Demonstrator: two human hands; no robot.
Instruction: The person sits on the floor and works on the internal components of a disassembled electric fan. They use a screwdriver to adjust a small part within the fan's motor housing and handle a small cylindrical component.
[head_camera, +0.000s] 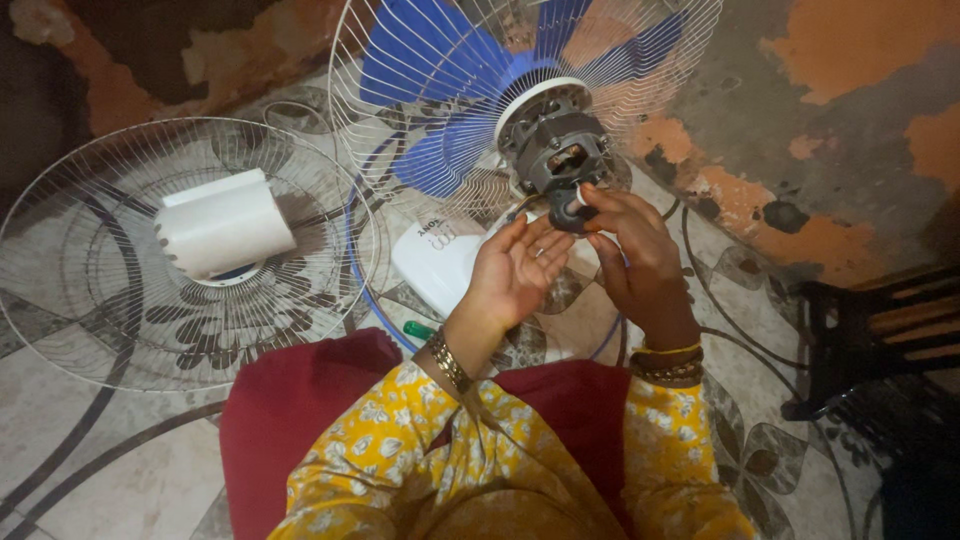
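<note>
Pinching a small white knob-like part (577, 199) at the rear of the exposed grey metal fan motor (556, 150), the right hand (640, 255) had its grip pressed together on that piece, thumb and forefinger closed round it. The left hand (515, 265) was spread open, palm up, just below the motor, holding nothing; it appeared cupped there to catch or steady whatever sat at the motor's back.

The motor stood tilted toward the person, joined to the blue plastic fan blades (430, 60) inside the white wire rear guard (400, 130), so its back faced the hands. Beneath it lay the white plastic fan housing (435, 265) on the patterned tiled floor (110, 470).

1 detached round white wire front guard (80, 260) lay flat on the floor toward the left edge, well apart from the hands, with a white plastic motor cover (225, 225) resting on its middle, likely set aside to bare the motor. A green-handled tool (418, 329) lay on the floor near the left wrist, within reach. A blue cable (352, 250) ran across the floor beside the guards.
</note>
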